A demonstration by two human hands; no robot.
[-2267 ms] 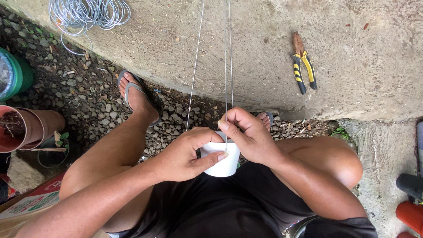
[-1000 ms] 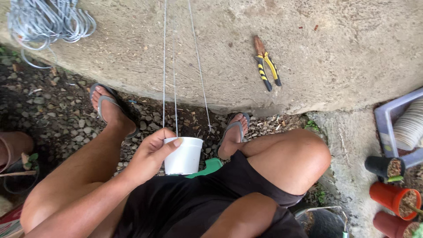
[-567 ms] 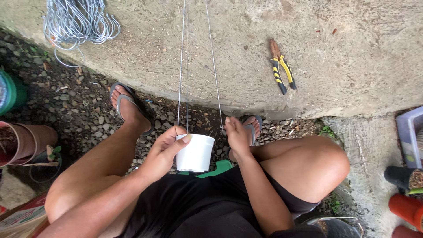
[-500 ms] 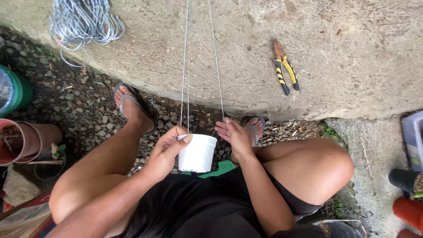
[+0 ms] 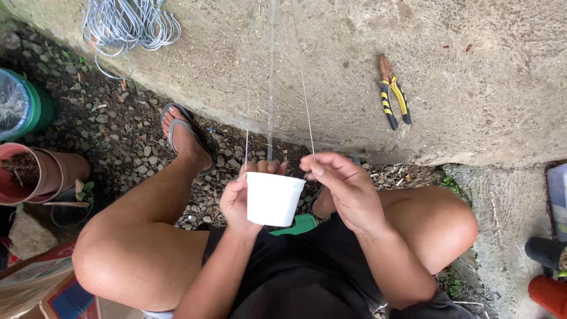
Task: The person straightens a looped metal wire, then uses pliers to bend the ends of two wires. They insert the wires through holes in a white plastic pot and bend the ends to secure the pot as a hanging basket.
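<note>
The left hand point(image 5: 239, 198) is curled in a firm grip, thumb toward the body and fingers wrapped round the far side, its forearm running straight back to the lap. Just beside it, the right hand point(image 5: 342, 189) is raised slightly, thumb and forefinger pinched together, wrist bent above the knee.

— What have you got on?

— Black shorts point(image 5: 307, 277), loose and plain, reaching partway down my thighs. My legs are bare below them.

— Sleeves?

— None in view; my forearms are bare, and so are my left hand point(image 5: 239, 198) and right hand point(image 5: 345, 189). No rings, no watch, no gloves.

— Shoes?

— Flip-flops. The left flip-flop point(image 5: 183, 133) has a dark sole and grey straps. The other foot is mostly hidden.
</note>
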